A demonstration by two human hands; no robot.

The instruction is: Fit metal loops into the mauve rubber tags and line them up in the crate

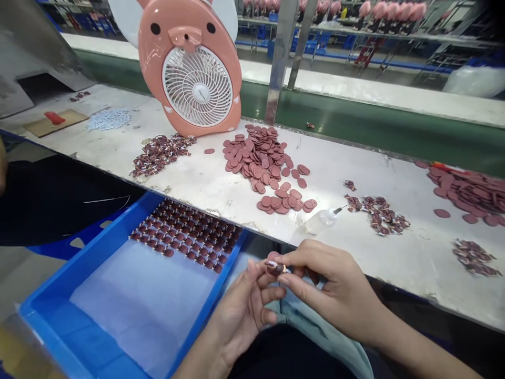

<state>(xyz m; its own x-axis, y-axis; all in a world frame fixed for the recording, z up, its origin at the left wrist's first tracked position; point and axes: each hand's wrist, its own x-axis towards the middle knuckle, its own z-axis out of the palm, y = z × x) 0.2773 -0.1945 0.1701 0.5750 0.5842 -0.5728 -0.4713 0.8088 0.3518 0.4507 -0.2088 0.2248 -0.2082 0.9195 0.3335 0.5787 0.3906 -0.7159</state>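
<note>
My left hand [246,302] is closed at the fingertips on the edge of a reddish-brown oval disc [272,258]. Thumb and forefinger of my right hand [331,287] pinch a small dark figure-like piece with white and orange parts [279,268], which lies against the disc. Just beyond the hands, a clear squeeze bottle with a needle tip [321,221] rests on the bench. Loose oval discs [260,158] are heaped behind it. Small dark pieces [376,213] lie in a cluster to the right.
A blue tray [51,321] at the left holds rows of dark pieces on a white sheet [145,305]. A pink animal-shaped fan [197,92] stands on the white bench [197,179]. More small pieces [161,152] lie before it. Further discs [469,189] are piled at the right.
</note>
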